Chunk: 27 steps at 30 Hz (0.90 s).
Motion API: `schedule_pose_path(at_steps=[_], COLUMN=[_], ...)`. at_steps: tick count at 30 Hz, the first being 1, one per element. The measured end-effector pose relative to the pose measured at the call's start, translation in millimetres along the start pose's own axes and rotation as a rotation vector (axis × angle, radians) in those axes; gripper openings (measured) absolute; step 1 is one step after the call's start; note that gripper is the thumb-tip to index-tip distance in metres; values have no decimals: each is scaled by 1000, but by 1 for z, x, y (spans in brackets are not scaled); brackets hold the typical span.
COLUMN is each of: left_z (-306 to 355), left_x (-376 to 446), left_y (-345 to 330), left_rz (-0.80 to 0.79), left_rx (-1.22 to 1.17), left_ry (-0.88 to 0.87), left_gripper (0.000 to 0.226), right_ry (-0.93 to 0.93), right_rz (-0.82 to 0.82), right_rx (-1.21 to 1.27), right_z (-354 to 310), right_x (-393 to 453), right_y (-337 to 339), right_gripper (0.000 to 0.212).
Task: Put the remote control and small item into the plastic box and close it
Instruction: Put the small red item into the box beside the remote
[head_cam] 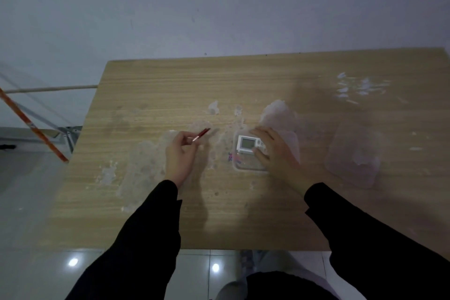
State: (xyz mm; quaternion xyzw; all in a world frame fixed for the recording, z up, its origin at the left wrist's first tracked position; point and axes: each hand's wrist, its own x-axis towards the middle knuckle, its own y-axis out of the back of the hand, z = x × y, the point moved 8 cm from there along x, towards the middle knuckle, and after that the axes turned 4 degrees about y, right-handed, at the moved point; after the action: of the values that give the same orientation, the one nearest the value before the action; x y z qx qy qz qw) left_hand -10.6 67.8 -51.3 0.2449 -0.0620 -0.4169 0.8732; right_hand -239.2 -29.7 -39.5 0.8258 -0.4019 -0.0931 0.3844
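The remote control (248, 144), a white unit with a grey display window, lies inside the plastic box (239, 162), a clear rectangular container resting on the wooden table (151, 214) slightly right of centre. The remote occupies the far end of the box, toward 12 o'clock; the near end of the box shows clear floor and a small red-and-blue mark on its left wall.

The right hand (275, 153) covers the right part of the box. Its fingers are loosely spread, with the fingertips resting on or against the right end of the remote. Whether the hand grips the remote or only touches it cannot be determined.

The small item (201, 135), a thin red stick-shaped object with a lighter tip, is at 9 o'clock from the box and apart from it. The left hand (180, 156) pinches its near end between thumb and fingertips; the free end points toward 2 o'clock, just above the table surface.

A translucent lid (353, 156) lies flat on the table at 3 o'clock from the box, well apart from it. Whitish patches of residue mark the table surface around both hands and near the far right corner.

Both forearms wear black sleeves (146, 226). Beyond the near table edge, a glossy tiled floor (194, 273) reflects two lights.
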Motion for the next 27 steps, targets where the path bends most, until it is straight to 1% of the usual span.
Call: schedule_pose_path(at_steps=[3, 5, 7, 8, 11, 15, 18, 21, 24, 27], left_z=[36, 55, 66, 69, 67, 60, 62, 64, 62, 60], left_x=[-13, -24, -33, -36, -43, -48, -49, -52, -55, -58], left_y=[-36, -57, -72, -78, -93, -115, -136, -149, -151, -149], left_rz=[-241, -376, -445, -465, -521, -573, -577, -541, -500, -513], left_rx=[-43, -19, 34, 67, 186, 480, 731, 911, 949, 883], left_ry=[-100, -162, -202, -208, -224, -300, -400, -487, -522, -521], left_gripper=[19, 16, 15, 14, 17, 19, 21, 22, 21, 21], right_ry=[53, 85, 72, 45, -37, -98, -86, -100, -145, -127], right_rz=[-16, -30, -26, -29, -105, -182, -251, -292, -305, -351], right_rx=[58, 40, 35, 31, 2, -100, -227, -357, -440, -509], right_z=[-19, -26, -23, -18, 2, 23, 26, 29, 32, 28], right_x=[4, 3, 0, -3, -15, -30, -32, -27, -23, -22], right_y=[-2, -4, -3, -2, -4, -2, -6, -10, -10, -11], right_gripper=[43, 33, 21, 18, 15, 9, 9, 13, 17, 19])
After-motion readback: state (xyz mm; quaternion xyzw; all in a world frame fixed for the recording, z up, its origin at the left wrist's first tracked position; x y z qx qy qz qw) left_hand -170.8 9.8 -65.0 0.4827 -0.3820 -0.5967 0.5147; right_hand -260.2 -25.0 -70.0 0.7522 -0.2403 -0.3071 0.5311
